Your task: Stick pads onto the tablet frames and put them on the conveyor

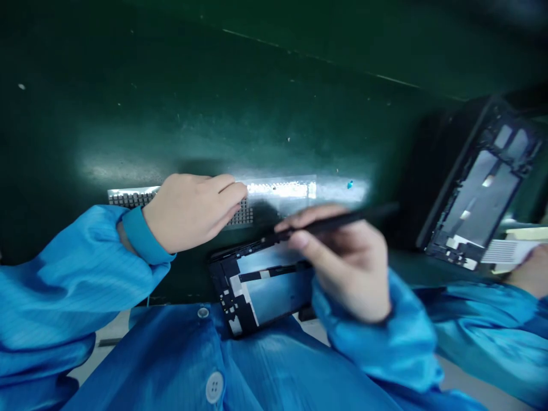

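Observation:
My left hand (192, 211) lies over a sheet of small grey square pads (242, 214), its fingers curled together and touching the sheet. Whatever is between those fingertips is hidden. In my right hand (351, 262) is a slim black pen-like tool (334, 222), pinched between thumb and fingers, with its far end blurred. Below it a black phone-like device frame (274, 291) with bluish panels rests tilted at the table's near edge, against my front. My right hand and sleeve cover its right end.
A clear plastic strip (295, 188) shines beside the pad sheet on the dark green table (214, 114). A tiny blue-green bit (350, 184) lies to its right. At the right, a similar device frame (479, 194) leans on a black block, near another person's hand (531, 271).

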`<action>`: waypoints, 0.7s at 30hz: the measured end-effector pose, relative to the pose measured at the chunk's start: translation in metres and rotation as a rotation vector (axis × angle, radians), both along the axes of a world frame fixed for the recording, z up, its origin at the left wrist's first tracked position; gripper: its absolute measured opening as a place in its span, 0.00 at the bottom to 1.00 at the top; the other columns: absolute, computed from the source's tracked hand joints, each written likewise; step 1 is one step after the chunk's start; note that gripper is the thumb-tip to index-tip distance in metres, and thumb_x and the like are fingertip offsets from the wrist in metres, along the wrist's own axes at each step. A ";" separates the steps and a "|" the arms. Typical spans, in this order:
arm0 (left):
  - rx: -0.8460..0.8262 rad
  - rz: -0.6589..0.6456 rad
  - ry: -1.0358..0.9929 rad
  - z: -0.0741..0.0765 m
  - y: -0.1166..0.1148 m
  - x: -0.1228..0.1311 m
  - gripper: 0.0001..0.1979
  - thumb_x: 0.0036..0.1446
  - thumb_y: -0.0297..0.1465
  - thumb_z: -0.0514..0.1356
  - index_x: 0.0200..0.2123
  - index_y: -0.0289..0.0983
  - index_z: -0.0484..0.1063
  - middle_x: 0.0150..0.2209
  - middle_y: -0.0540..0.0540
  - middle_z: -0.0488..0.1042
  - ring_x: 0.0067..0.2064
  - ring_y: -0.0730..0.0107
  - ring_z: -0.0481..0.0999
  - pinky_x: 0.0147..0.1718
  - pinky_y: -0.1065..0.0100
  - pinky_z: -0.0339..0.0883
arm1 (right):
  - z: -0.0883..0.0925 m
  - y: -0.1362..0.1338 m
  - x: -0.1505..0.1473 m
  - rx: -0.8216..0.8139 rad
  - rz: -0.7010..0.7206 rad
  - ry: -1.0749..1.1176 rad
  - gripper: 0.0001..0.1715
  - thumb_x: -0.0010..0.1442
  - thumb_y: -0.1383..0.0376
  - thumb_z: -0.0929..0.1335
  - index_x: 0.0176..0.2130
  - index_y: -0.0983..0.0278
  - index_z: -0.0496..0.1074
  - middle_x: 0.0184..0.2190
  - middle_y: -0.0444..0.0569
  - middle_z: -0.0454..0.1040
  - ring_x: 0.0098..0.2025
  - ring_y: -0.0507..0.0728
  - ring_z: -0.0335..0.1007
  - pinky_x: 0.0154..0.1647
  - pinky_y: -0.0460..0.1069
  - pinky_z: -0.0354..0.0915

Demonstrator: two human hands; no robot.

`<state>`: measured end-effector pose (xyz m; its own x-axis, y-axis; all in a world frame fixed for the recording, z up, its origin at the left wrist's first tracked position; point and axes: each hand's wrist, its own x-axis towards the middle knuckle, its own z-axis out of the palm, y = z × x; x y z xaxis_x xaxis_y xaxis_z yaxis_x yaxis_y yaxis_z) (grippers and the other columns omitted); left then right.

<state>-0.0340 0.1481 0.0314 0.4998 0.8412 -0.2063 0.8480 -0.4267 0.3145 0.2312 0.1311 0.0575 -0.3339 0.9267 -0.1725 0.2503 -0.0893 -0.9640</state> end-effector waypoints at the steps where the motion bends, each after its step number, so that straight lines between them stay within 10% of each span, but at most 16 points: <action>1: 0.005 0.001 -0.019 -0.001 0.000 0.000 0.19 0.83 0.36 0.53 0.56 0.42 0.85 0.48 0.41 0.88 0.42 0.54 0.86 0.32 0.61 0.63 | -0.003 -0.023 -0.003 0.028 -0.073 0.001 0.07 0.77 0.62 0.79 0.53 0.51 0.86 0.47 0.47 0.91 0.49 0.62 0.91 0.54 0.59 0.87; 5: 0.021 0.013 -0.062 -0.003 -0.002 -0.002 0.17 0.83 0.36 0.54 0.55 0.42 0.85 0.47 0.42 0.87 0.42 0.55 0.87 0.32 0.61 0.64 | -0.024 -0.080 -0.018 0.230 -0.161 0.029 0.16 0.77 0.70 0.74 0.58 0.50 0.83 0.45 0.49 0.90 0.47 0.64 0.90 0.52 0.64 0.87; 13: 0.010 0.006 -0.023 -0.001 -0.001 0.000 0.19 0.82 0.36 0.53 0.56 0.42 0.84 0.47 0.41 0.88 0.42 0.56 0.87 0.32 0.62 0.65 | -0.027 -0.079 -0.025 0.308 -0.112 -0.067 0.21 0.75 0.74 0.74 0.59 0.51 0.81 0.47 0.52 0.90 0.48 0.65 0.90 0.50 0.64 0.87; 21: -0.001 -0.046 -0.018 -0.002 0.001 -0.005 0.21 0.84 0.38 0.51 0.58 0.44 0.85 0.49 0.42 0.89 0.40 0.57 0.86 0.31 0.62 0.63 | -0.005 0.007 -0.003 0.190 0.140 -0.149 0.08 0.77 0.66 0.79 0.53 0.54 0.86 0.52 0.50 0.92 0.55 0.64 0.92 0.62 0.61 0.86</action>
